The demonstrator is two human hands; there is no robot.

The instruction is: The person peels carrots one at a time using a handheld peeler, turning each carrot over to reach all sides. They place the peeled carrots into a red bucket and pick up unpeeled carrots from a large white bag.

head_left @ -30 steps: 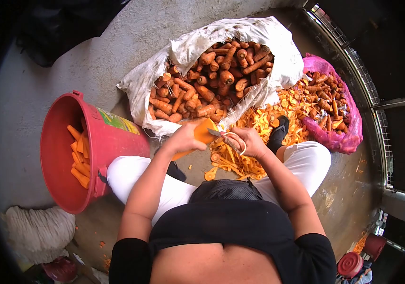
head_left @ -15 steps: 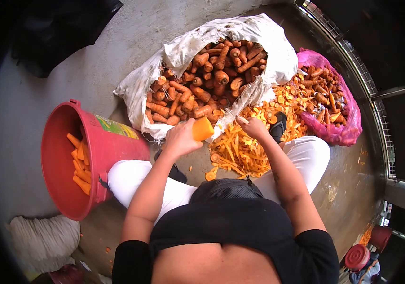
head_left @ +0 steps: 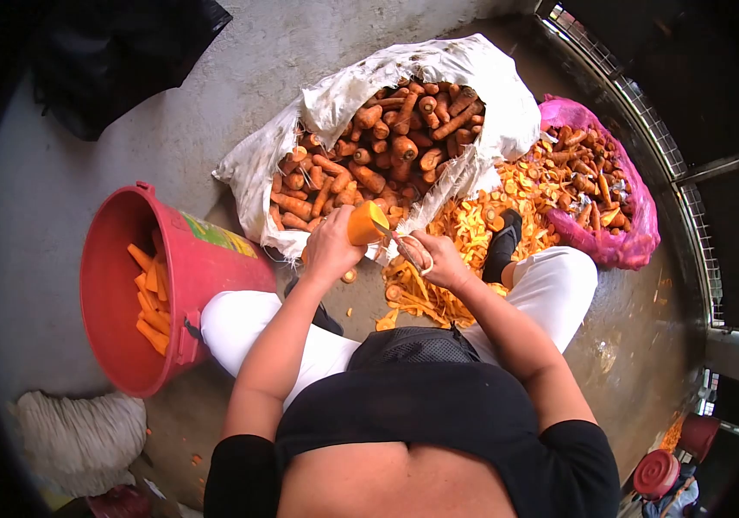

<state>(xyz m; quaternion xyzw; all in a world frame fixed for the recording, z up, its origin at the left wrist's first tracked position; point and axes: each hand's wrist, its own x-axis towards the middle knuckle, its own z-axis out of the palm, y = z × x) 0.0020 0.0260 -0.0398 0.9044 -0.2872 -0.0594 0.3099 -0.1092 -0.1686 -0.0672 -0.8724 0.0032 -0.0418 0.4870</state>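
Note:
A thick peeled carrot [head_left: 364, 224] is gripped in my left hand [head_left: 332, 248], its cut end turned right. My right hand [head_left: 441, 261] is closed round a small peeling tool [head_left: 404, 245], whose blade end is at the carrot's right side. Beyond my hands lies an open white sack [head_left: 257, 164] full of unpeeled carrots [head_left: 368, 179]. Orange peelings and cut carrot ends [head_left: 426, 289] are heaped on the floor below and right of my right hand.
At left a red bucket [head_left: 218, 274] lies tilted with peeled carrots [head_left: 155, 324] inside. A pink bag [head_left: 642, 220] of carrot pieces stands at right. Black plastic [head_left: 119, 65] is at upper left, a whitish sack [head_left: 80, 436] at lower left, a red lid [head_left: 655, 472] at lower right.
My right hand has moved left and down, bringing the tool to the carrot. My left hand has shifted slightly, and the carrot's cut end now faces more towards the right hand.

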